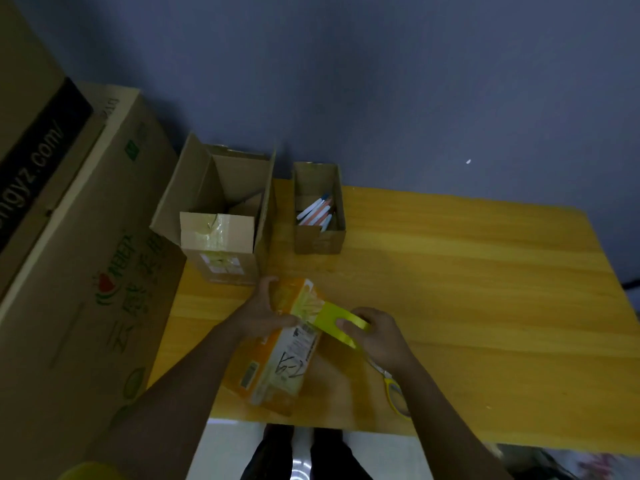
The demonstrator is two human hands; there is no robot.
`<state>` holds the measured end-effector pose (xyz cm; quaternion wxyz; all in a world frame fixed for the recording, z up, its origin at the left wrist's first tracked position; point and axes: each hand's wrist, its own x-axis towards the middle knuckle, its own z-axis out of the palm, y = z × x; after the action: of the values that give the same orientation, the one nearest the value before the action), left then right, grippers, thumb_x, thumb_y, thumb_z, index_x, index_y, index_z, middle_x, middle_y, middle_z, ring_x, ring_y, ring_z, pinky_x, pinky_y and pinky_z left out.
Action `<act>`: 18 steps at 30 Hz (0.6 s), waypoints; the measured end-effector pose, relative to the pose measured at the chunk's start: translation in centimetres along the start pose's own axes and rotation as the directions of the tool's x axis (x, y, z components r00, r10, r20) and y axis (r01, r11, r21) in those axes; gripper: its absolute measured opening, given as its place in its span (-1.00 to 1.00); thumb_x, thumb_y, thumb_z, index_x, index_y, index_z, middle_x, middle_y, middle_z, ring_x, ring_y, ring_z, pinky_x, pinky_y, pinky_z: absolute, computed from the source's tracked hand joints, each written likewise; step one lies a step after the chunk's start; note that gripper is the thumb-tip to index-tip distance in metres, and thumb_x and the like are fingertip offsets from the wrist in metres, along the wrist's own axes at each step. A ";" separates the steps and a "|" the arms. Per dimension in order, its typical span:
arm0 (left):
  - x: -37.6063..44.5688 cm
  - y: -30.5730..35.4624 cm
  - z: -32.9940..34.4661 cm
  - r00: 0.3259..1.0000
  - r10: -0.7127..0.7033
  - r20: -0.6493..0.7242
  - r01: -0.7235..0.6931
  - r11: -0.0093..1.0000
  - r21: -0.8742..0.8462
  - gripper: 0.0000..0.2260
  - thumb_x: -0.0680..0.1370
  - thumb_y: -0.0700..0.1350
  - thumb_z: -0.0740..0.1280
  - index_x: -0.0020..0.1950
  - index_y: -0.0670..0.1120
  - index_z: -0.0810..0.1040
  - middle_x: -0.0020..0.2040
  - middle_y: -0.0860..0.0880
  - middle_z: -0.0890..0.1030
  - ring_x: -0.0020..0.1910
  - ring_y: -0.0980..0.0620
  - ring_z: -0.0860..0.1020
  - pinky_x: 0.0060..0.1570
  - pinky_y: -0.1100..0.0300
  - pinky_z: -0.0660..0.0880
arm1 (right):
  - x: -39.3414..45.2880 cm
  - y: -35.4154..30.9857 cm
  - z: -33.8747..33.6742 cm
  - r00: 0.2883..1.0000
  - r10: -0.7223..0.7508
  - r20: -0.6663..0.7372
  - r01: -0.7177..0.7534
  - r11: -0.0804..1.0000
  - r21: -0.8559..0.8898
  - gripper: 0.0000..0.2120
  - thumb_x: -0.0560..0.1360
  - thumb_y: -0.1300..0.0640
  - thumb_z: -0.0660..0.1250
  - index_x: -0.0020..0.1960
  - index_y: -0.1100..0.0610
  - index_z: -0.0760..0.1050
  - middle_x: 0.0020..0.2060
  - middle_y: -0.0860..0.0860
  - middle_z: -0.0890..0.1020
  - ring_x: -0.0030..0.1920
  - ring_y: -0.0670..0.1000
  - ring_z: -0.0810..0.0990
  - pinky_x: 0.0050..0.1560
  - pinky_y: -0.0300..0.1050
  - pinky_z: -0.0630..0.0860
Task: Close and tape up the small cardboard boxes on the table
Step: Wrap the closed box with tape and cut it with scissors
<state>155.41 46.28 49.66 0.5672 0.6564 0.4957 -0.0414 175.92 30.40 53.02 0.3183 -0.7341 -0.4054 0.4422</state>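
Wooden table (pixel 467 271), yellow-orange plank top, set against a dim blue-grey wall (pixel 381 81). Item one: small orange-and-white printed cardboard box (pixel 277 355), lying on its side near the table's front edge toward the left corner, a shipping label with barcode on its upper face. Left hand (pixel 265 311) grips the far end of this box, thumb pressed over the strip of yellow tape (pixel 306 308) laid across that end. Right hand (pixel 375 336) holds a yellow roll of adhesive tape (pixel 341 325), fingers through and around its core, the tape stretched taut from roll to box. Item two: scissors with yellow handles (pixel 394 393), flat on the table near the front edge, partly hidden under the right forearm. Item three: medium brown cardboard box (pixel 225 209), top flaps standing open, at the back left corner; old clear tape and a worn label show on its near flap and front. Item four: small open brown cardboard box (pixel 318 209), just beside the medium box at the back edge, holding white, blue and red pens (pixel 317 211). Item five: large brown printed cardboard cartons (pixel 69 237), stacked off the table's left edge. Dark trouser legs (pixel 298 452) of the person show below the front edge.
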 end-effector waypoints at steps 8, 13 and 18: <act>-0.8 -0.3 0.6 0.998 0.038 0.055 -0.043 0.995 0.085 -0.28 0.55 0.16 0.30 0.58 0.10 -0.04 0.56 0.09 -0.04 0.53 -0.04 0.07 0.45 0.00 0.21 | -0.1 -4.2 -1.9 0.992 -0.021 0.127 0.033 0.995 -0.093 -0.85 0.42 -0.17 0.44 -0.10 -0.13 0.59 -0.19 -0.12 0.64 -0.22 -0.15 0.59 -0.25 -0.18 0.48; -2.9 0.5 2.2 0.887 0.301 -0.350 -0.145 0.901 0.408 -0.62 0.65 -0.14 0.17 0.46 -0.12 0.26 0.35 -0.16 0.39 0.25 -0.21 0.43 0.04 -0.07 0.46 | 1.4 -6.3 -0.3 0.978 -0.067 0.196 0.056 0.997 0.059 -0.87 0.44 -0.13 0.43 -0.02 -0.19 0.58 -0.09 -0.20 0.65 -0.14 -0.24 0.63 -0.19 -0.26 0.58; -2.8 0.3 2.4 0.990 0.003 -0.140 0.067 0.869 0.489 0.04 0.42 0.36 0.32 0.56 -0.08 -0.28 0.57 -0.09 -0.17 0.55 -0.12 -0.12 0.44 -0.18 -0.13 | 2.8 -7.0 1.4 0.996 -0.052 0.076 0.047 0.996 0.071 -0.68 0.42 -0.22 0.40 -0.08 0.03 0.65 -0.18 -0.04 0.69 -0.19 -0.13 0.65 -0.14 -0.05 0.58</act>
<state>155.42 42.72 50.80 0.3452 0.7722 0.5171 -0.1310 173.24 36.32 57.13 0.3383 -0.6944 -0.4200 0.4764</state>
